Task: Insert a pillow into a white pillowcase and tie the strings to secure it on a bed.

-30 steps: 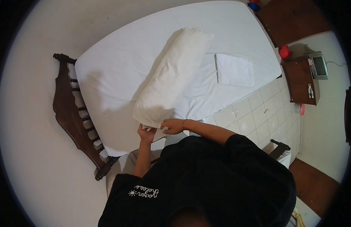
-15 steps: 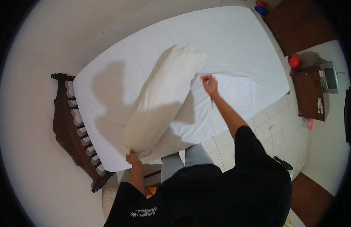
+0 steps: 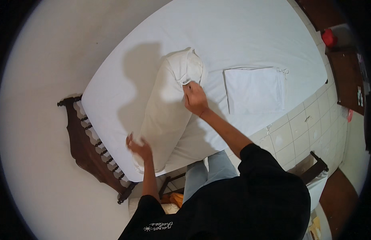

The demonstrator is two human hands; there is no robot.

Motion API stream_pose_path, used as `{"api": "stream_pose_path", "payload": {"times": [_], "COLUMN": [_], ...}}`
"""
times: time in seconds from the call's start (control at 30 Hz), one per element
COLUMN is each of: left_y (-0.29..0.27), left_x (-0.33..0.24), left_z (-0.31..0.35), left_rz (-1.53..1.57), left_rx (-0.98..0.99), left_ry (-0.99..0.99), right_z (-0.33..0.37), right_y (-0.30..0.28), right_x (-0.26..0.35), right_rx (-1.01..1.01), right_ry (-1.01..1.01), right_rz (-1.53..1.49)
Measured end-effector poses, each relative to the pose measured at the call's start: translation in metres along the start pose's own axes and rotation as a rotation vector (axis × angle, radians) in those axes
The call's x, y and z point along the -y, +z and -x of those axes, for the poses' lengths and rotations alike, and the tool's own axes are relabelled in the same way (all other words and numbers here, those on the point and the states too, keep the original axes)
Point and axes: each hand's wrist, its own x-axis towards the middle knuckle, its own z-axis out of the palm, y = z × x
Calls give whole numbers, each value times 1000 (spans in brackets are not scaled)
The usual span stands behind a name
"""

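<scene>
A long cream bolster [image 3: 163, 110] lies slantwise across the white-sheeted bed [image 3: 249, 44], its near end close to the mattress edge. My right hand [image 3: 196, 99] is closed on the white tie cord at the bolster's far end, with part of the loop showing above the fingers. Over the bolster's near end is my left hand [image 3: 140, 148], fingers spread and slightly blurred, holding nothing. To the right of the bolster rests a folded white cloth [image 3: 255, 90] with thin ties at its far right corner.
A dark wooden headboard [image 3: 91, 154] with turned spindles borders the bed on the left. Tiled floor [image 3: 291, 138] runs along the right side. Brown wooden furniture [image 3: 347, 78] stands at the far right, with a red object [image 3: 328, 38] beside it. My legs touch the near mattress edge.
My right hand has moved from beside the bolster onto the cord at its far end. My left hand has let go of the near end and opened. The view has shifted.
</scene>
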Motion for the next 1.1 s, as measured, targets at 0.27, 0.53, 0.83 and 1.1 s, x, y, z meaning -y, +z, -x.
{"api": "stream_pose_path", "payload": {"times": [0.27, 0.53, 0.83, 1.1], "left_y": [84, 60, -38, -47], "left_x": [-157, -89, 176, 125], "left_z": [-73, 6, 150, 153], "left_rz": [125, 549, 386, -292], "left_rx": [549, 316, 136, 115], "left_ry": [-179, -346, -1692, -1082], "right_z": [-58, -115, -63, -35], "right_y": [-19, -35, -90, -117], "right_x": [-79, -178, -182, -194], "right_rx": [-191, 645, 111, 122], "right_ry": [559, 467, 582, 681], "right_rz": [-290, -239, -220, -222]}}
